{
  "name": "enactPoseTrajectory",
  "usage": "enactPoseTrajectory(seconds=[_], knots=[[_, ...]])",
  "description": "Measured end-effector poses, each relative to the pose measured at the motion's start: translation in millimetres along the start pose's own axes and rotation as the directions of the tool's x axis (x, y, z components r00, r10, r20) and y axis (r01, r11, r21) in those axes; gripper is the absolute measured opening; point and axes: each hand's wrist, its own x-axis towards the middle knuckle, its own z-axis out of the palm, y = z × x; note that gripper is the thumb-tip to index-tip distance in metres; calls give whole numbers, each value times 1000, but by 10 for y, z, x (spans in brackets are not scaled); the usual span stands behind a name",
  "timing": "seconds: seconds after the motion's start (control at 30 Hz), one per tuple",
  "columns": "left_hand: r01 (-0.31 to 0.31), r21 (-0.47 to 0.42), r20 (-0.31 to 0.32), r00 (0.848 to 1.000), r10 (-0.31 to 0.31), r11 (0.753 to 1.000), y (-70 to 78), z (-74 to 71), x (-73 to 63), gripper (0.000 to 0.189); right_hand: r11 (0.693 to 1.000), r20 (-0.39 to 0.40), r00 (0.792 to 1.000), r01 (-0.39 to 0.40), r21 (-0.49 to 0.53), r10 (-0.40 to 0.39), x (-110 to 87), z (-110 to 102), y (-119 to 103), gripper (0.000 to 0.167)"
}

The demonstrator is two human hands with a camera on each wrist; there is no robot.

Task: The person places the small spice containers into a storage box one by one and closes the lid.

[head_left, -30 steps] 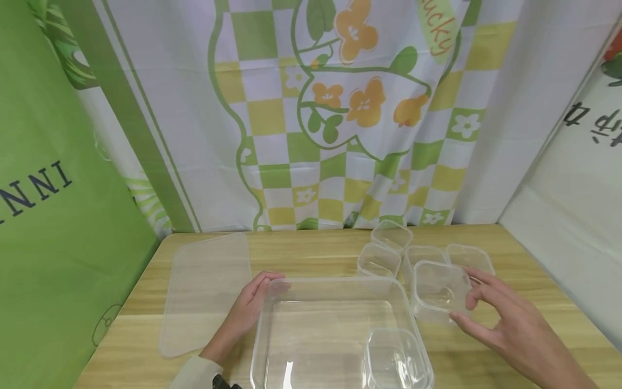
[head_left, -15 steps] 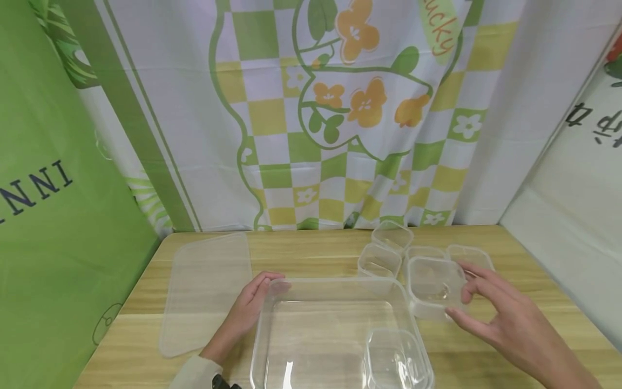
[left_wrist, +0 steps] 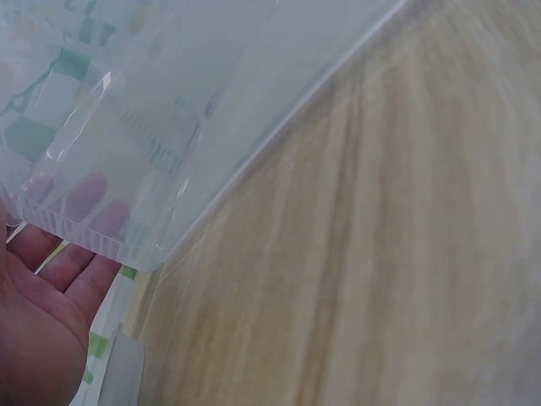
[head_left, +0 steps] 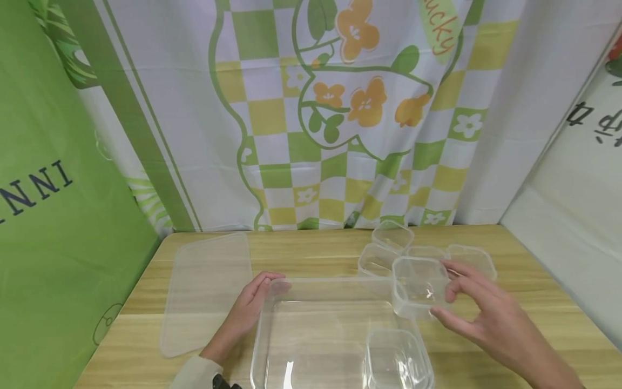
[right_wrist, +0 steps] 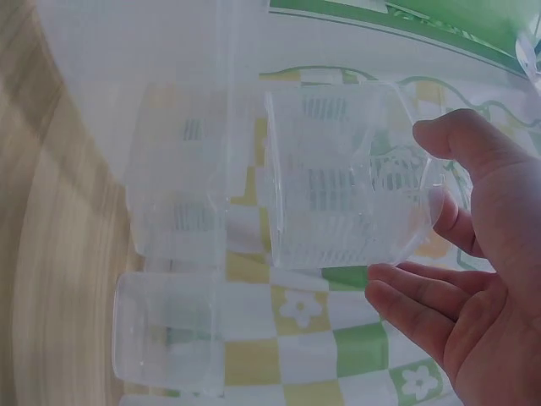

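Closest to the person sits the big box (head_left: pixel 316 346), clear and open at the top, its near edge running out of sight. A small tub (head_left: pixel 393 354) stands inside it, by the right wall. On the left comes a pale sleeve (head_left: pixel 196 373) with something black (head_left: pixel 221 381) at the wrist, and the left hand (head_left: pixel 250 302) grips the box's far left corner. Its fingers bend loosely round the outside, some tips showing through the plastic; I can't make out exactly where the thumb presses.

Opposite, the right hand (head_left: pixel 491 316) is up over the counter (head_left: pixel 549 319), thumb and fingers parted just enough to pinch the held tub (head_left: pixel 420 281) at the side toward the palm. That tub is at the box's far right corner, partly over it from where I look; whether the two touch, I can't tell.

A flat, cloudy lid (head_left: pixel 206 294) lies on the counter past the left hand, apart from the box. Beyond the held tub are four more tubs (head_left: pixel 379 259), grouped near the back edge, one of them mostly hidden behind it. Behind everything hangs a checked, flowered curtain (head_left: pixel 340 162), with a green cloth (head_left: pixel 58 243) to the left.
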Motion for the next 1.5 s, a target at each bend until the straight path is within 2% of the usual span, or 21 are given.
enactPoseTrajectory(seconds=[0.2,0.57,0.83,1.5], knots=[[26,3,-10,1000,-26,1000,9,0,1,34,999,-4,1000,31,19,-31,48,93,-27,48],[7,-4,-2,1000,-7,1000,6,5,-2,34,995,18,997,69,66,-70,79,251,-97,42],[9,-5,-6,1000,-9,1000,15,3,3,34,994,-2,997,75,83,-76,80,288,-97,32],[26,-2,2,1000,-26,1000,-26,-1,2,33,994,36,997,64,85,-67,1,423,-67,43]])
